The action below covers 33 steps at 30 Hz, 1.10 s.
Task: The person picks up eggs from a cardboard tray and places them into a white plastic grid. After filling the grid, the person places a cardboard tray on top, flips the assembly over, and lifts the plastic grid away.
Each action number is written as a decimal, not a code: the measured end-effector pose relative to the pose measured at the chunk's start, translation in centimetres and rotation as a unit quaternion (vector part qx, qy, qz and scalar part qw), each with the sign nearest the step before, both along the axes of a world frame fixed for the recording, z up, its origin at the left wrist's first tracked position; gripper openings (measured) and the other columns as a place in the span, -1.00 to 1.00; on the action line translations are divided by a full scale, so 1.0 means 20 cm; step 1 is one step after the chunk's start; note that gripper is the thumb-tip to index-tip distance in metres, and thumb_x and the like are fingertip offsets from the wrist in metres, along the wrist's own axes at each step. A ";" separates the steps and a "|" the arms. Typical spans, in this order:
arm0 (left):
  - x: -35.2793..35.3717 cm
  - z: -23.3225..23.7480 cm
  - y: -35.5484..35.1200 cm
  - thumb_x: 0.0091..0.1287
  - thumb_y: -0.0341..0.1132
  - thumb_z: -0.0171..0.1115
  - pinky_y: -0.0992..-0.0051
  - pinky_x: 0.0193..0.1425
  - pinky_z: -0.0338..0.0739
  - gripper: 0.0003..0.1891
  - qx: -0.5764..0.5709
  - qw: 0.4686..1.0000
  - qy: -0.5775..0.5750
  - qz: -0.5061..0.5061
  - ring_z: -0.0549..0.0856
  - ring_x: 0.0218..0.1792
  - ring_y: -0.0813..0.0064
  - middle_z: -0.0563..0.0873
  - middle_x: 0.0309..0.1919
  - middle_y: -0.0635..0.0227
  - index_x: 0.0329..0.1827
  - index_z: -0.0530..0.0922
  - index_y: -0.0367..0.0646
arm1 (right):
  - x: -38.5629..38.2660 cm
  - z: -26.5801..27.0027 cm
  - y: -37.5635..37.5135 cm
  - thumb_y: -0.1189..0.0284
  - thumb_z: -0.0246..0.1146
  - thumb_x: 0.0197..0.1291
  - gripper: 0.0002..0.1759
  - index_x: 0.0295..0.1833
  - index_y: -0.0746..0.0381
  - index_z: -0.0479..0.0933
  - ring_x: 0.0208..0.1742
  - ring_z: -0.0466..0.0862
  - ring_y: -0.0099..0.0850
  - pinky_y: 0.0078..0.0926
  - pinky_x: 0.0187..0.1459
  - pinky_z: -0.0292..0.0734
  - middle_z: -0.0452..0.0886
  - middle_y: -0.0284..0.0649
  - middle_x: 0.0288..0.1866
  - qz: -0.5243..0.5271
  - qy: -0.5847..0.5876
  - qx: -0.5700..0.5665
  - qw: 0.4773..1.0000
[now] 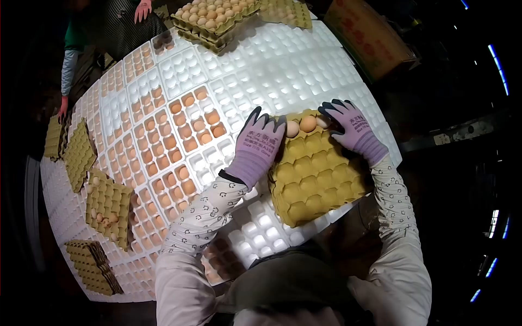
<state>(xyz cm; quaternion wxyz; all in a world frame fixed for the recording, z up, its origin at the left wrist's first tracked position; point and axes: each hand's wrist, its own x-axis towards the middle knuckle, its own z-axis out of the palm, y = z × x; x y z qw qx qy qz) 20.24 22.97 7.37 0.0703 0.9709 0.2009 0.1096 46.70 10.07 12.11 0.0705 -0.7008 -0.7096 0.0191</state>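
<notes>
A yellow-brown egg tray lies in front of me over the white foam trays. In its far row sit a few eggs, between my two hands. My left hand, in a purple glove with dark fingertips, is at the tray's far left corner, fingers apart, beside the leftmost egg. My right hand, gloved the same way, is at the far right corner with its fingertips by the rightmost egg, which it partly hides. Left of my left hand, a white foam tray holds brown eggs in its cells.
Stacked trays full of eggs stand at the far side, near a cardboard box. More pulp trays lie along the left edge, one with several eggs. Another person's gloved hands show at the upper left.
</notes>
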 end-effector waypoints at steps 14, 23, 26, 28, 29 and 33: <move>0.33 0.23 -0.02 0.20 -0.19 0.42 0.20 0.07 0.67 -0.47 -0.171 0.976 0.056 0.121 0.76 -0.05 0.12 0.73 -0.05 0.17 0.27 0.58 0.02 | 0.41 0.12 0.08 0.22 0.28 0.30 -0.49 0.31 0.21 0.54 0.03 0.74 -0.29 -0.30 0.14 0.63 0.71 -0.14 0.06 -0.006 0.186 -0.160 0.969; 0.67 0.36 -0.15 0.17 -0.07 0.49 0.18 0.21 0.67 -0.69 -0.017 0.962 0.251 0.111 0.63 0.16 0.19 0.59 0.15 0.33 -0.05 0.78 0.08 | 0.69 0.20 -0.01 0.38 0.34 0.29 -0.52 0.34 0.11 0.61 -0.09 0.74 -0.48 -0.48 -0.22 0.70 0.70 -0.33 0.00 -0.113 0.617 -0.107 0.771; 0.63 0.32 -0.13 0.13 -0.08 0.52 0.19 0.23 0.66 -0.70 -0.027 0.973 0.186 0.136 0.64 0.16 0.20 0.58 0.27 0.40 -0.10 0.81 0.09 | 0.76 0.10 -0.07 0.46 0.30 0.29 -0.50 0.36 0.15 0.60 -0.01 0.73 -0.52 -0.60 -0.17 0.71 0.60 -0.31 0.19 -0.092 0.518 -0.091 0.846; 0.51 0.20 -0.11 0.24 -0.04 0.50 0.37 0.12 0.69 -0.62 -0.149 0.974 -0.070 0.158 0.71 0.08 0.34 0.62 0.25 0.35 -0.01 0.79 -0.08 | 0.70 0.01 -0.05 0.34 0.46 0.13 -0.55 0.19 0.00 0.67 0.18 0.65 -0.31 -0.33 0.13 0.69 0.45 -0.29 0.38 -0.006 0.148 -0.066 0.987; 0.45 0.14 -0.10 0.30 -0.02 0.47 0.44 0.07 0.69 -0.59 -0.266 0.926 -0.201 0.176 0.73 0.06 0.38 0.64 0.24 0.33 0.01 0.79 -0.16 | 0.58 0.08 -0.05 0.30 0.49 0.07 -0.59 0.10 -0.08 0.70 0.24 0.60 -0.22 -0.22 0.24 0.65 0.43 -0.30 0.39 -0.002 0.000 -0.071 0.997; 0.19 0.11 -0.23 0.41 -0.28 0.44 0.39 0.21 0.67 -0.47 -0.680 0.534 -0.477 0.157 0.71 0.15 0.38 0.64 0.24 0.23 0.37 0.47 -0.26 | 0.53 0.10 -0.01 0.18 0.56 0.01 -0.47 0.13 0.03 0.66 0.26 0.59 -0.23 -0.25 0.22 0.66 0.40 -0.23 0.39 -0.040 -0.047 -0.072 0.996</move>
